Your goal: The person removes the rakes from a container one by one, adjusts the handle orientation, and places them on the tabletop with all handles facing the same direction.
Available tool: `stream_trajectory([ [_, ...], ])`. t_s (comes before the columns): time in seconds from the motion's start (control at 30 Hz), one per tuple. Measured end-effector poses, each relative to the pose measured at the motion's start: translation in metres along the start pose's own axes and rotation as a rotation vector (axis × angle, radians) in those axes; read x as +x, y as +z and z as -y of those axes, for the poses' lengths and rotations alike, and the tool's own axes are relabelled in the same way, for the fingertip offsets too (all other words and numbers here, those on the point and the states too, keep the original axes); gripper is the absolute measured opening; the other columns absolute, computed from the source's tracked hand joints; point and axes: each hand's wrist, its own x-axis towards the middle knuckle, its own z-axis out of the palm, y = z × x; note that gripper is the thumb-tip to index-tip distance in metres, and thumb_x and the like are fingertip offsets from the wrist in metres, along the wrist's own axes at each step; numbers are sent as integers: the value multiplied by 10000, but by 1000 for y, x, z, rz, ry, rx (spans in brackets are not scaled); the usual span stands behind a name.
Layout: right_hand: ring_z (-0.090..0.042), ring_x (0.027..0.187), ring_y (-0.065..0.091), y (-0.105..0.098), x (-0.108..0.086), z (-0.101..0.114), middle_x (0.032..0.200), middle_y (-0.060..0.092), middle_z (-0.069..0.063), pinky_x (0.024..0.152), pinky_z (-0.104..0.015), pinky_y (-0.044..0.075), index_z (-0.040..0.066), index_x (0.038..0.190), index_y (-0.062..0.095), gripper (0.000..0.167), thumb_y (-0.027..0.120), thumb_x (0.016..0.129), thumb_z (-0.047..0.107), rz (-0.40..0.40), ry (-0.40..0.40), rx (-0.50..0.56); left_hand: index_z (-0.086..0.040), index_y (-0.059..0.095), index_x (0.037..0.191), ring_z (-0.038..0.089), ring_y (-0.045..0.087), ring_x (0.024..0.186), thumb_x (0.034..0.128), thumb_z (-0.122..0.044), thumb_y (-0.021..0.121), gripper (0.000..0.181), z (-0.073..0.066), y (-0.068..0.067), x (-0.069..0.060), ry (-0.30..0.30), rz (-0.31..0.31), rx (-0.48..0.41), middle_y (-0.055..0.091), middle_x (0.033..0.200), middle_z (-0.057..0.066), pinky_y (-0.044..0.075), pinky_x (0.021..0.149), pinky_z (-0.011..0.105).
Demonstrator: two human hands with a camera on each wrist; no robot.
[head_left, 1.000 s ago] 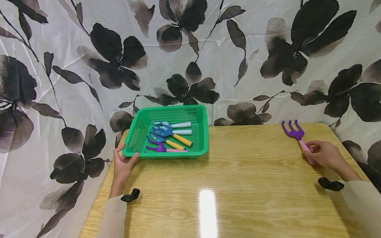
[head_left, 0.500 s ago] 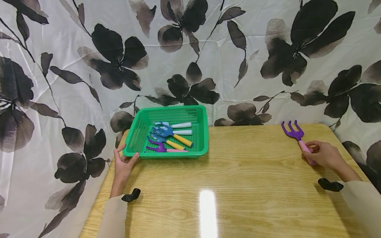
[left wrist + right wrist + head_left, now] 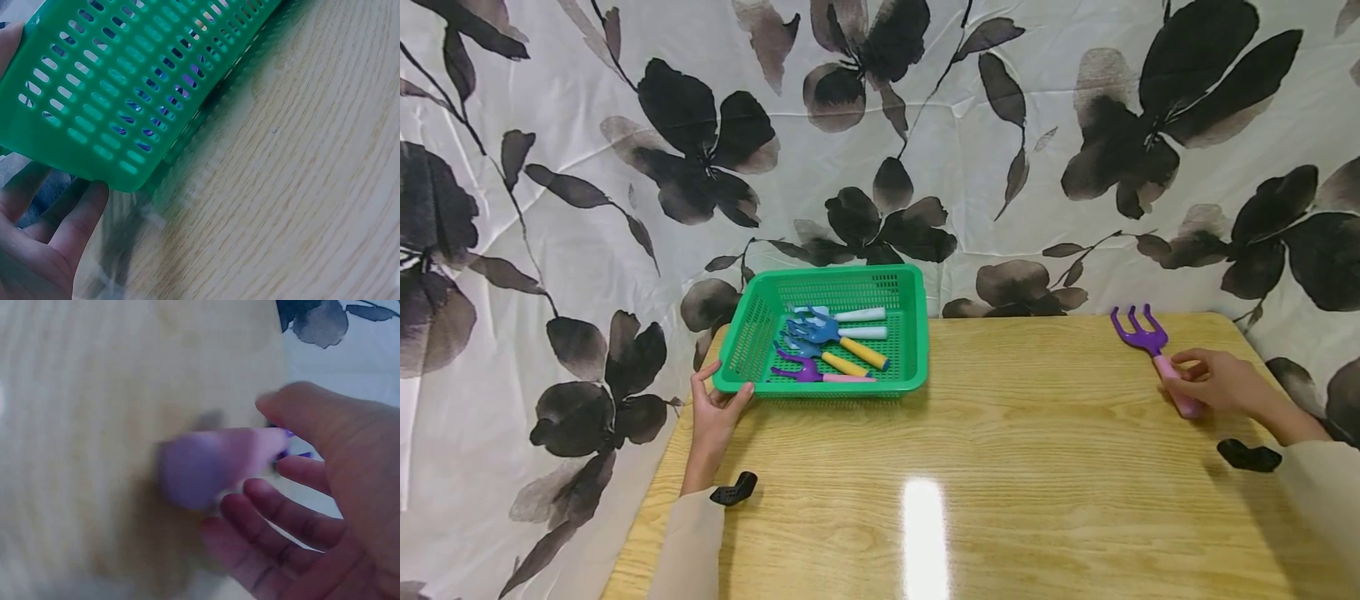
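At the table's right side lies a purple hand fork (image 3: 1142, 337) with a pink handle and its tines pointing away. My right hand (image 3: 1221, 385) is beside that handle; in the right wrist view the thumb and fingers stand apart, with a gap to the blurred handle (image 3: 212, 462). On the left sits a green slotted plastic basket (image 3: 827, 390). My left hand (image 3: 711, 421) holds its near left corner, thumb and fingers on either side of it. Inside lie a purple fork (image 3: 808, 371) with a pink handle and several blue garden tools (image 3: 823, 329) with yellow or pale blue handles.
The wooden table (image 3: 1030, 450) ends at a white cloth (image 3: 970, 183) printed with dark flowers, which hangs behind and along the left side. A bright reflection lies on the tabletop near its front.
My right hand has loosened from the pink handle and shifted slightly right, while the fork stays in place. The left hand and the basket look unmoved.
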Motion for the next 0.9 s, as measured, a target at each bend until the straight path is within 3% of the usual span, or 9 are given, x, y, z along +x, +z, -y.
stream_trajectory([
  [0.1,-498,916,671,-16,5,15,1038,669,-367,740,-595,564,-158,1311,512,609,749,955,275,21,-70,-21,-135,206,1560,56,649,1106,969,-143,736,794,1,0,0,4,0,-4,520,1432,296,533,891,178],
  [0.27,-438,887,714,-45,17,55,1147,640,-378,742,-583,579,-82,1423,445,681,789,927,233,17,-172,-7,-160,239,1552,71,666,1087,964,-117,736,771,0,2,0,17,4,-25,526,1412,309,546,878,196],
  [0.47,-380,961,716,-71,41,113,1267,618,-313,744,-549,586,48,1540,388,777,803,921,269,43,-252,5,-163,262,1542,73,664,1092,956,-130,750,763,0,1,-2,14,4,-8,550,1394,274,544,881,192],
  [0.63,-410,1063,689,-86,63,168,1363,568,-286,752,-534,595,125,1584,354,828,806,917,316,87,-295,50,-188,312,1522,128,645,1143,948,-175,769,734,3,-2,-5,29,-25,39,572,1382,258,545,873,187],
  [0.9,-409,1219,607,-93,98,239,1481,503,-224,906,-599,533,240,1612,319,855,792,918,399,96,-388,86,-212,346,1525,236,625,1206,941,-249,780,728,2,0,-4,49,-50,106,601,1373,228,531,868,164],
])
